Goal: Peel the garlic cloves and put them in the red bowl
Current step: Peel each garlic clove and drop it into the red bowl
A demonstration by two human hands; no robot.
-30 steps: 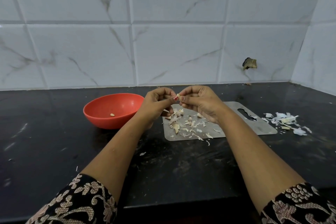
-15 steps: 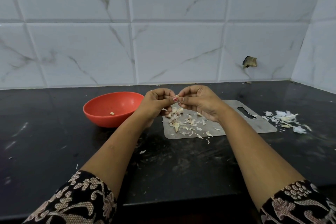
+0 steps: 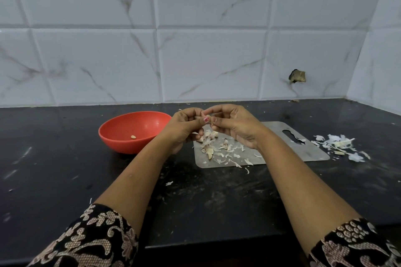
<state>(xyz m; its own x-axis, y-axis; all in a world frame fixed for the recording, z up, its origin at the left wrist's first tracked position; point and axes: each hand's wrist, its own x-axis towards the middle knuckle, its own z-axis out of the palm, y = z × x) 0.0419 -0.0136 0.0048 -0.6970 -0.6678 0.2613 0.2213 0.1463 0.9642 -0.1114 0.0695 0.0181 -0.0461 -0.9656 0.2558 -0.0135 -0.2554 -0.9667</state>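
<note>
My left hand (image 3: 185, 124) and my right hand (image 3: 233, 124) meet fingertip to fingertip above the steel cutting board (image 3: 308, 149). Both pinch one small garlic clove that the fingers almost wholly hide. Under the hands, several unpeeled cloves and skin flakes (image 3: 211, 144) lie on the board's left half. The red bowl (image 3: 121, 134) stands on the black counter just left of my left hand, with one peeled clove (image 3: 133, 137) on its bottom.
A heap of white garlic skins (image 3: 338, 144) lies on the counter right of the board. Tiled walls close off the back and the right corner; a broken hole (image 3: 296, 76) shows in the back wall. The counter's front edge runs under my forearms.
My fingers have shifted slightly on the clove and the hands have closed up a little; the view has dipped slightly. Bowl, board and skins lie as before.
</note>
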